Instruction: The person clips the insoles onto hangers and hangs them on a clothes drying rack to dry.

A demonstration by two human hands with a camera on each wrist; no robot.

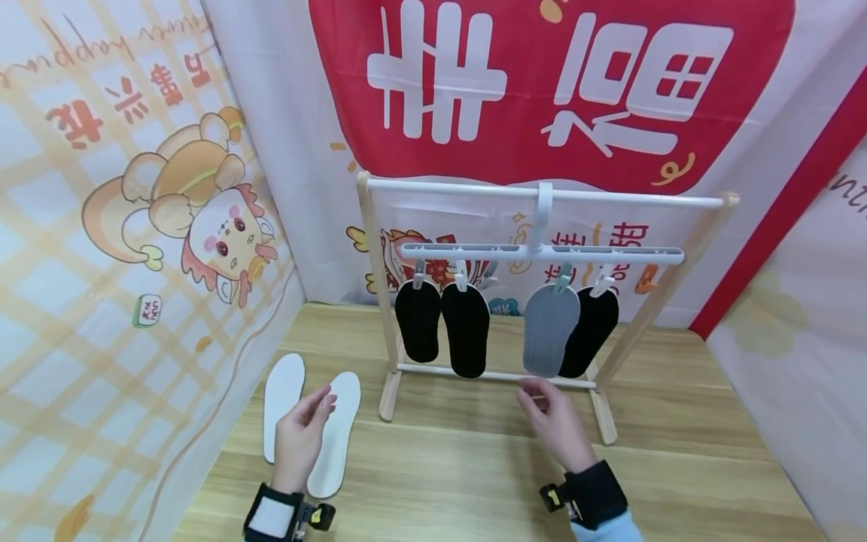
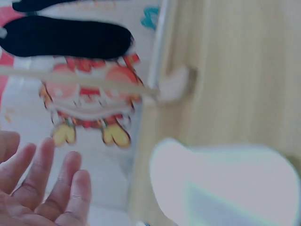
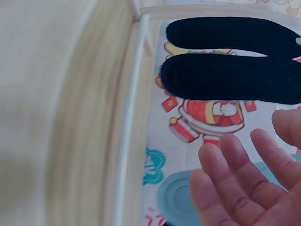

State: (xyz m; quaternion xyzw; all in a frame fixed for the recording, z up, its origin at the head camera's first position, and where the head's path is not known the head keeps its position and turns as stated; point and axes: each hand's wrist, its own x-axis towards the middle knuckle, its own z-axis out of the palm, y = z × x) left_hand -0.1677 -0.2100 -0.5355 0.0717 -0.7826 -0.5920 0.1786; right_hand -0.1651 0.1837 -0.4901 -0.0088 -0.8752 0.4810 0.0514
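My left hand (image 1: 301, 436) is over two white insoles on the wooden floor, its fingers relaxed and holding nothing. One white insole (image 1: 282, 395) lies by the left wall; the other (image 1: 345, 421) is partly hidden behind the hand. My right hand (image 1: 557, 425) is just below a grey insole (image 1: 550, 331), fingers loosely bent with nothing between them. Clips on a white hanger (image 1: 467, 252) hold up the grey insole and several black insoles (image 1: 466, 335). One black insole (image 1: 594, 331) is partly covered by the grey one. Bright blur hides details of the white shape (image 2: 225, 183) in the left wrist view.
The hanger hooks over the top bar (image 1: 623, 198) of a small wood-and-white rack, whose right foot (image 1: 604, 418) stands beside my right hand and left foot (image 1: 390, 395) near the white insoles. Printed cloth walls (image 1: 271, 150) enclose the back and sides.
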